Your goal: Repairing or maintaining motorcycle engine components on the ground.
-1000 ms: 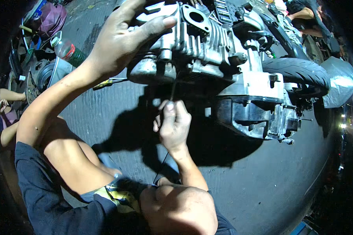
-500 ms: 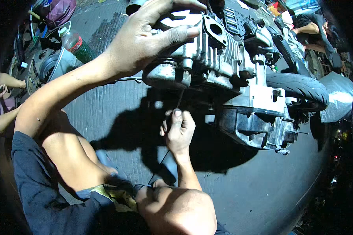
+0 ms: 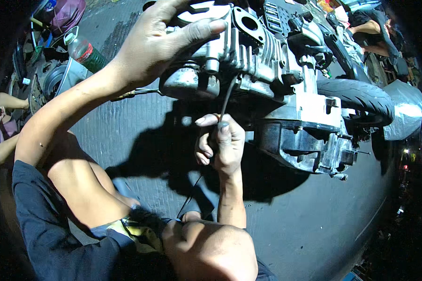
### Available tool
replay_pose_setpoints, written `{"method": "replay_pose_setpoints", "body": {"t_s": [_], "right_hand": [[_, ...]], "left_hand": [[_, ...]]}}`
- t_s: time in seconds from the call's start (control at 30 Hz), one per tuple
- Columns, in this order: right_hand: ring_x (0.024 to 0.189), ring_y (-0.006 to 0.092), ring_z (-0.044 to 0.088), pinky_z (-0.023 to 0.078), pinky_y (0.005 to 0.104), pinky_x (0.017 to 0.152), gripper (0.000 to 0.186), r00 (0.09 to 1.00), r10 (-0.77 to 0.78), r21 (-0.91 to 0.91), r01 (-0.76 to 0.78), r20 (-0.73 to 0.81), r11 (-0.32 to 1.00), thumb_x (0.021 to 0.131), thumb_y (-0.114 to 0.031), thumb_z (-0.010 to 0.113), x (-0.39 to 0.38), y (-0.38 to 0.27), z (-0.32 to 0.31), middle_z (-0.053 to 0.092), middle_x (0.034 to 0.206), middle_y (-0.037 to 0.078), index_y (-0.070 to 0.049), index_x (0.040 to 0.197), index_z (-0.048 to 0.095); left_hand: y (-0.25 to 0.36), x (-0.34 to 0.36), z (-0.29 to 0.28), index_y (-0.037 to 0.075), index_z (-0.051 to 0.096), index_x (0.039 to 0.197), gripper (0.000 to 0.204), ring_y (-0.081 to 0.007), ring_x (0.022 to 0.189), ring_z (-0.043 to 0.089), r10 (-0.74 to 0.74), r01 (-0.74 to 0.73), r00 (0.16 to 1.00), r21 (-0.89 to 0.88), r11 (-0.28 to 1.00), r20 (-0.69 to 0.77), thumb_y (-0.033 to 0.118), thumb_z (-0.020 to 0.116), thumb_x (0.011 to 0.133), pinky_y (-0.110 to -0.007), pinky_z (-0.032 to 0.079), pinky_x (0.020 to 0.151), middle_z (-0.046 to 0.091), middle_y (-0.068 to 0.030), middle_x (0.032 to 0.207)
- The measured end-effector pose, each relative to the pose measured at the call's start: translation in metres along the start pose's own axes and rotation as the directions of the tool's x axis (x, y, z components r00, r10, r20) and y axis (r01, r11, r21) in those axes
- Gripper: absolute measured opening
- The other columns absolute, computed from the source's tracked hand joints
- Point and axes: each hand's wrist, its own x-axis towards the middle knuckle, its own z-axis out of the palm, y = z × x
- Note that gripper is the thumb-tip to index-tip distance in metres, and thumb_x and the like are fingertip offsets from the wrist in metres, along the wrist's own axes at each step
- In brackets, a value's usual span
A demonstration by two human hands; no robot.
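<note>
Left hand [image 3: 162,44] at 11 o'clock, spread wide and pressed on top of the engine [image 3: 267,79], thumb laid along the finned cylinder, fingers over the upper casing; grasping the engine from above. Engine at 12 to 2 o'clock, lying on the dark ground [image 3: 314,225], with the grey crankcase toward 3 o'clock. Right hand [image 3: 220,145] at centre, just below the engine, closed around a thin dark cable [image 3: 226,96]; thumb and forefinger pinching it, other fingers curled in. Cable running up from the hand to the underside of the cylinder, and also down from the hand toward 6 o'clock, near the knee [image 3: 206,248]. Tyre [image 3: 356,96] at 2 o'clock, just behind the crankcase, touching or almost touching, cannot tell which. Plastic bottle [image 3: 82,49] with green label at 10 o'clock, well apart from the engine, beside a round metal part [image 3: 51,77]. Arm [image 3: 370,35] of another person at 1 o'clock, far behind. Strong shadow of the engine under it on the ground.
</note>
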Motion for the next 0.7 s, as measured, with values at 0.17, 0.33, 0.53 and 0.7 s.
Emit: {"method": "replay_pose_setpoints", "body": {"t_s": [0.17, 0.33, 0.53, 0.7], "right_hand": [[0.047, 0.007, 0.043, 0.038, 0.0216, 0.039, 0.046, 0.996, 0.018, 0.079, -0.024, 0.085, 0.997, 0.103, -0.038, 0.048, -0.0026, -0.0038, -0.0035, 0.061, 0.09, 0.013, 0.007, 0.104, 0.058], [0.043, 0.0053, 0.039, 0.037, 0.0205, 0.04, 0.043, 0.995, 0.098, 0.002, -0.098, 0.02, 0.995, 0.105, -0.036, 0.046, -0.002, -0.0066, -0.0008, 0.042, 0.054, 0.0, 0.005, 0.105, 0.059], [0.044, 0.006, 0.04, 0.037, 0.0207, 0.039, 0.045, 0.995, 0.054, 0.135, -0.065, 0.085, 0.989, 0.104, -0.039, 0.047, 0.0027, -0.0106, -0.0019, 0.046, 0.059, 0.003, 0.004, 0.103, 0.058], [0.045, 0.0062, 0.041, 0.038, 0.0221, 0.039, 0.044, 0.988, 0.106, 0.141, -0.121, 0.11, 0.983, 0.104, -0.037, 0.049, -0.004, -0.0031, -0.0004, 0.05, 0.065, 0.004, 0.006, 0.103, 0.058]], "left_hand": [[-0.0028, 0.0004, -0.0001, 0.003, 0.055, 0.128, 0.043, -0.0181, 0.122, 0.049, 0.105, -0.105, 0.994, 0.087, 0.991, 0.013, 0.022, 0.069, 0.091, -0.032, 0.036, 0.105, 0.053, -0.0102, 0.13], [-0.0022, 0.0007, 0.0, 0.003, 0.055, 0.129, 0.044, -0.018, 0.122, 0.049, 0.061, -0.061, 0.998, 0.054, 0.997, -0.002, 0.021, 0.068, 0.091, -0.032, 0.036, 0.105, 0.053, -0.0102, 0.132], [0.0015, -0.0005, 0.0003, 0.003, 0.055, 0.129, 0.044, -0.0177, 0.122, 0.049, -0.024, 0.024, 1.0, 0.041, 0.999, -0.019, 0.02, 0.068, 0.091, -0.032, 0.036, 0.105, 0.053, -0.0102, 0.132], [0.0016, 0.002, 0.0014, 0.003, 0.054, 0.128, 0.043, -0.0186, 0.122, 0.049, 0.054, -0.054, 0.998, 0.0, 0.999, 0.018, 0.021, 0.067, 0.092, -0.032, 0.036, 0.106, 0.052, -0.0114, 0.132]]}}
